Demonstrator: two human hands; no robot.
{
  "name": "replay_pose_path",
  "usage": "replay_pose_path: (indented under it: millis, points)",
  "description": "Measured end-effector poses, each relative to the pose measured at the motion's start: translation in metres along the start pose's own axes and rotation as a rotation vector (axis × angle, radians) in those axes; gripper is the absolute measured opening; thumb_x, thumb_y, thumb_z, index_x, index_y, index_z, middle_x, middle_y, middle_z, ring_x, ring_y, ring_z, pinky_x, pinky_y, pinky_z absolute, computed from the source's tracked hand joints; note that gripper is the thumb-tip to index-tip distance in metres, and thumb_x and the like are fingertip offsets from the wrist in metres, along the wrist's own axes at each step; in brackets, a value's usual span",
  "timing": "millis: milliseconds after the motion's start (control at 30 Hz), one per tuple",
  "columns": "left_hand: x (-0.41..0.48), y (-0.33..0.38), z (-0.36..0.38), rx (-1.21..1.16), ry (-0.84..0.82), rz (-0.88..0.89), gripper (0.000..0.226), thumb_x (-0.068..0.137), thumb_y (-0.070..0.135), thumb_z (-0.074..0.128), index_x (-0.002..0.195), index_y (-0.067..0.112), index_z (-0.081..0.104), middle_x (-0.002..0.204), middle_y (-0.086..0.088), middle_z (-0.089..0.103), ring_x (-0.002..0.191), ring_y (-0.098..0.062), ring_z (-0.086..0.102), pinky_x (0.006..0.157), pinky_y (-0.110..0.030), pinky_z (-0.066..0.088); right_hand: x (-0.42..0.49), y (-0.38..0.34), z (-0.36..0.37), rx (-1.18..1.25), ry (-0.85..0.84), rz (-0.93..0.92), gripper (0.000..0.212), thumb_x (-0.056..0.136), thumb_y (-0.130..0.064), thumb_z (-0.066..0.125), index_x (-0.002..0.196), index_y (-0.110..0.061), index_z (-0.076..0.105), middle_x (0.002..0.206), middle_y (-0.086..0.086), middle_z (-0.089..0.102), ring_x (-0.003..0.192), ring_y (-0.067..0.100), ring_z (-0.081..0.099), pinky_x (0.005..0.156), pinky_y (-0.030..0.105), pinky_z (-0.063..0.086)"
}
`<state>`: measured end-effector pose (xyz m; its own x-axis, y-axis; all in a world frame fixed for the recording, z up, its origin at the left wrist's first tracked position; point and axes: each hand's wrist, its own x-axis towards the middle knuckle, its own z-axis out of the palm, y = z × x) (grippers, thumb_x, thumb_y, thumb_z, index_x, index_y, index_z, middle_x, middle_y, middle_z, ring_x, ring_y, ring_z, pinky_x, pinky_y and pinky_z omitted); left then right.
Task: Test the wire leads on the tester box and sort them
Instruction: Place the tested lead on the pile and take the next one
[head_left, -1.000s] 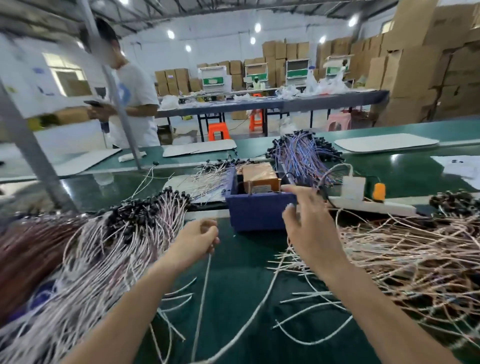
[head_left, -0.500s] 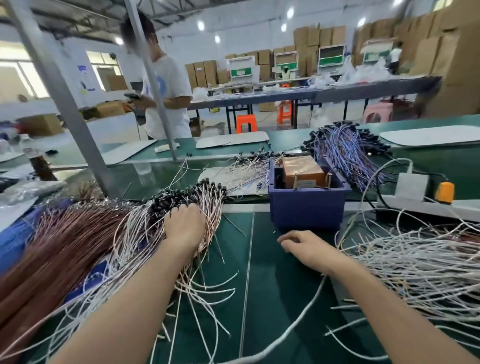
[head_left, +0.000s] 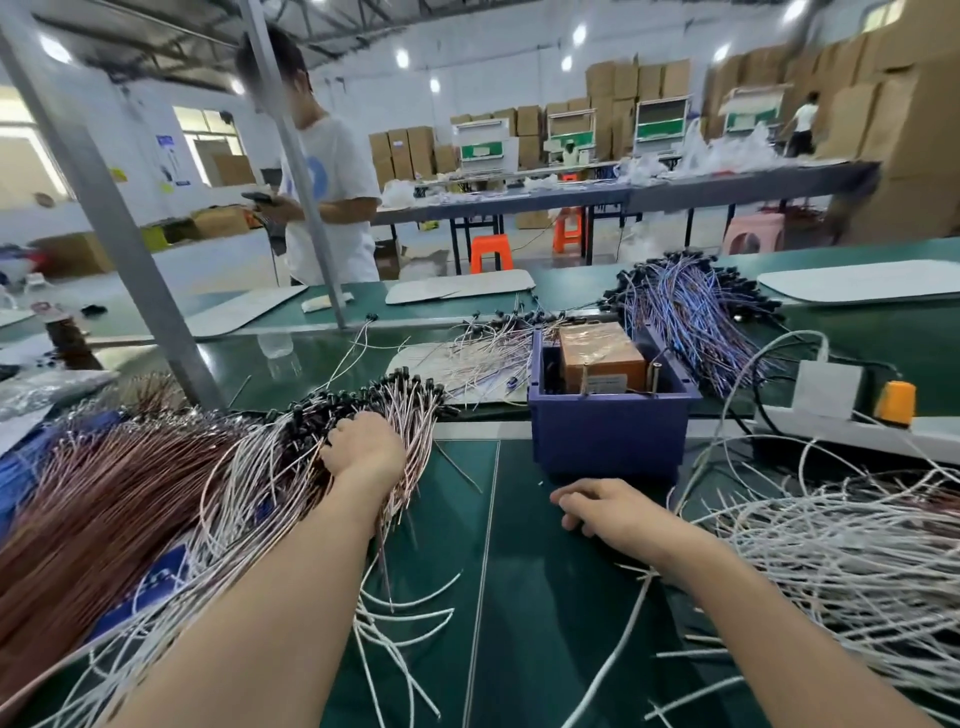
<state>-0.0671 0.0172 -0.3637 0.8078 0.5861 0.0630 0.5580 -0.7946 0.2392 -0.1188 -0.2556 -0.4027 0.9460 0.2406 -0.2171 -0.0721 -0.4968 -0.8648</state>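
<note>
One view only: head-worn wide-angle camera, close above green surface (head_left: 545, 597), facing forward and down. Wearer's forearms (head_left: 291, 597) enter from bottom edge; tester box (head_left: 608, 436) just right of centre; wire leads (head_left: 156, 493) lower left; warehouse hall (head_left: 483, 62) across upper half.

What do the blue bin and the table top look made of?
The blue bin: likely moulded plastic, matte, with a rolled rim and even colour. The table top: probably a green rubber or vinyl mat, smooth, faintly glossy, with a seam line; exact material unclear.

Tester box (head_left: 608, 415) centre on table (head_left: 519, 597), wire piles left (head_left: 156, 493) and right (head_left: 857, 561), power strip (head_left: 857, 426) right of box.
</note>
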Motion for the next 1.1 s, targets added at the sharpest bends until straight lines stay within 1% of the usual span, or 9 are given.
replay_pose_path:
  millis: [233,367,433,533,600,700,833,967,1100]
  points:
    - [0.001,-0.001,-0.016,-0.607,-0.053,-0.101,0.035,0.099,0.019,0.048,0.122,-0.005,0.058,0.123,-0.026,0.063,0.101,-0.035,0.064,0.085,-0.042,0.053,-0.004,-0.007,0.000,0.041,0.022,0.019,0.016,0.102,-0.028,0.051,0.095,-0.030,0.064,0.078,-0.010,0.069,0.069,0.009,0.054,0.071,0.023,0.044]
    - [-0.053,0.033,-0.053,-1.005,0.198,0.266,0.006,0.103,0.018,0.051,0.105,0.012,0.053,0.102,-0.007,0.064,0.081,-0.012,0.058,0.066,-0.021,0.044,-0.023,-0.031,-0.003,0.189,0.038,-0.071,0.014,0.101,-0.039,0.054,0.106,-0.034,0.066,0.093,-0.010,0.073,0.072,0.004,0.066,0.063,0.014,0.045]
    - [-0.095,0.049,-0.066,-1.012,0.290,0.602,0.002,0.102,0.022,0.054,0.101,0.021,0.055,0.093,0.006,0.064,0.084,-0.008,0.061,0.071,-0.021,0.048,-0.038,-0.047,-0.010,0.407,0.077,-0.184,0.031,0.089,-0.057,0.065,0.117,-0.043,0.062,0.106,-0.014,0.074,0.089,0.002,0.072,0.080,0.024,0.052]
    - [-0.153,0.066,-0.060,-0.832,0.183,1.015,0.005,0.100,0.022,0.055,0.100,0.026,0.058,0.089,0.009,0.069,0.078,-0.007,0.063,0.071,-0.028,0.051,-0.060,-0.067,-0.030,0.728,0.084,-0.349,0.080,0.060,-0.071,0.082,0.129,-0.037,0.060,0.120,-0.008,0.073,0.109,0.012,0.070,0.091,0.035,0.054]
    - [-0.180,0.076,-0.047,-0.685,0.119,1.191,0.008,0.101,0.023,0.053,0.106,0.027,0.057,0.101,0.006,0.070,0.086,-0.017,0.066,0.074,-0.034,0.052,-0.071,-0.073,-0.045,0.937,0.095,-0.379,0.059,0.070,-0.060,0.080,0.116,-0.025,0.073,0.114,0.002,0.075,0.107,0.018,0.072,0.082,0.032,0.060]
    - [-0.191,0.081,-0.037,-0.674,-0.021,1.208,0.014,0.102,0.033,0.053,0.114,0.029,0.059,0.108,0.009,0.068,0.092,-0.016,0.064,0.080,-0.038,0.052,-0.079,-0.065,-0.061,1.174,0.193,-0.346,0.026,0.083,-0.038,0.063,0.085,-0.018,0.079,0.077,0.003,0.074,0.083,0.017,0.076,0.066,0.028,0.062]
    - [-0.178,0.074,-0.034,-0.611,-0.106,1.135,0.014,0.100,0.040,0.057,0.109,0.033,0.064,0.098,0.014,0.068,0.081,0.001,0.056,0.081,-0.031,0.052,-0.086,-0.043,-0.084,1.416,0.257,-0.322,0.018,0.093,-0.029,0.058,0.092,-0.016,0.070,0.054,-0.008,0.043,0.045,0.005,0.050,0.056,0.026,0.059]
    - [-0.166,0.067,-0.043,-0.493,-0.061,1.155,0.016,0.101,0.039,0.055,0.108,0.031,0.067,0.102,0.013,0.063,0.091,-0.006,0.059,0.085,-0.033,0.050,-0.089,-0.023,-0.093,1.216,0.281,-0.294,0.022,0.096,-0.032,0.055,0.103,-0.018,0.071,0.056,-0.006,0.035,0.035,0.005,0.025,0.032,0.019,0.029]
    - [-0.163,0.076,-0.053,-0.242,0.142,1.327,0.021,0.103,0.039,0.051,0.111,0.028,0.067,0.105,0.007,0.063,0.092,-0.017,0.059,0.091,-0.033,0.039,-0.083,-0.020,-0.067,0.520,0.443,-0.337,0.017,0.099,-0.027,0.058,0.097,-0.033,0.074,0.063,-0.004,0.063,0.036,0.003,0.040,0.036,0.016,0.034]
